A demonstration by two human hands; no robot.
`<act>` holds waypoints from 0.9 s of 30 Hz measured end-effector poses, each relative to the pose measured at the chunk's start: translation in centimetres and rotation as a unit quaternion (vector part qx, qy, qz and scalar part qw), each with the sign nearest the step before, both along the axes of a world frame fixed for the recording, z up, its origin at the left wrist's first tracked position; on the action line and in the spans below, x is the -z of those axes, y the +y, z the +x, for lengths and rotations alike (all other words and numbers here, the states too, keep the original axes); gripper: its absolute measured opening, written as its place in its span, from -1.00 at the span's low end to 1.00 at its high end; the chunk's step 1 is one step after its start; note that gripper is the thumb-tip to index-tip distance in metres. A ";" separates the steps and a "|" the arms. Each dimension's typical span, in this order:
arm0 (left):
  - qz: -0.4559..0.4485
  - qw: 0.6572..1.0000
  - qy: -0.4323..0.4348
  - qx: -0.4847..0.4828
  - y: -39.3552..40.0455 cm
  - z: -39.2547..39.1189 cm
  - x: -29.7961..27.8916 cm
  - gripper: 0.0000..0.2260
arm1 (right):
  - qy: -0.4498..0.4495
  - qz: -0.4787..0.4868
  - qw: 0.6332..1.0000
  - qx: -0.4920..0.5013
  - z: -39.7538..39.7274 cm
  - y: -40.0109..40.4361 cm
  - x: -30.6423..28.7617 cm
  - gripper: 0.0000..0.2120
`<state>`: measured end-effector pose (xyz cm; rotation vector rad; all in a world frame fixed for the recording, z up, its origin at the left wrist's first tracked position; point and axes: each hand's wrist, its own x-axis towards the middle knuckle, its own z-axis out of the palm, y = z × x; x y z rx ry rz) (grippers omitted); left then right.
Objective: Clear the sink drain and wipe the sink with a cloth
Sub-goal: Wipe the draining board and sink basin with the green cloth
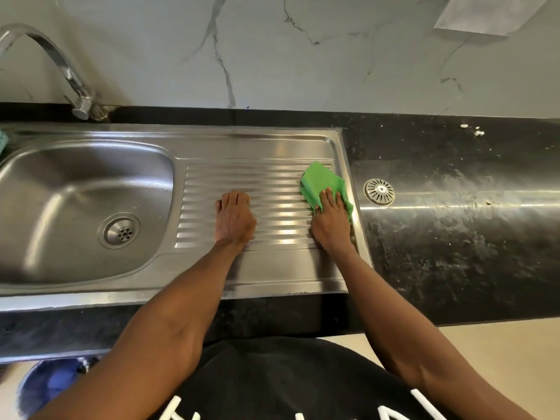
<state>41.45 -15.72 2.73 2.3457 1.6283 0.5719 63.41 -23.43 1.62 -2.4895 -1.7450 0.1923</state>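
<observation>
The green cloth [322, 184] lies crumpled at the far right end of the ribbed draining board [257, 180], its long axis running from the far left to the near right, with one corner pointing away toward the wall. The right hand [331, 219] presses it down with straight, spread fingers laid flat on its near half; the cloth's right edge reaches just to the raised rim of the steel sink unit. The left hand [234, 218] rests palm-down on the middle of the ribs, well apart from the cloth, its fingertips bent under at the far end and holding nothing.

To the left, the sink [60, 183] basin holds only its drain [120, 230], a round steel fitting with small holes, uncovered. The loose strainer [379, 192], a slotted metal disc, lies flat on the dark desk [454, 237] just beside the right edge of the steel unit, near the cloth. The tap [57, 65] arches over the basin's far left corner.
</observation>
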 end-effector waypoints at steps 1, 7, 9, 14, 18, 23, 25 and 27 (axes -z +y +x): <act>0.000 1.000 -0.012 0.000 0.0 -0.1 0.0 -0.78 | 0.007 -0.004 1.000 0.014 -0.2 -0.4 0.2 -0.26; -0.069 0.972 -0.217 -0.063 -0.1 -1.5 -0.8 -0.81 | 0.063 -0.004 0.997 0.035 -5.7 -1.4 -1.5 -0.42; -0.081 0.950 -0.279 -0.117 -0.2 -2.5 -1.6 -0.84 | 0.075 -0.010 0.997 -0.034 -9.3 -1.1 -1.5 -0.41; -0.036 0.928 -0.303 -0.214 0.0 -5.5 -2.2 -0.91 | 0.112 -0.043 0.970 -0.210 -18.4 -0.8 -1.7 -0.38; -0.027 0.950 -0.231 -0.209 -1.4 -5.9 -1.7 -0.85 | 0.127 -0.036 0.969 -0.211 -16.7 -1.8 -1.7 -0.34; -0.018 0.981 -0.144 -0.128 -3.9 -5.0 -1.2 -0.91 | 0.151 0.033 0.986 -0.055 -9.5 -5.2 -1.8 -0.40; -0.016 0.985 -0.134 -0.103 -4.8 -5.6 -1.0 -0.90 | 0.153 0.037 0.987 0.020 -5.7 -6.9 -2.7 -0.42; -0.006 0.985 -0.147 -0.092 -5.5 -6.7 -1.3 -0.90 | 0.159 0.028 0.984 0.078 -3.1 -7.9 -3.7 -0.47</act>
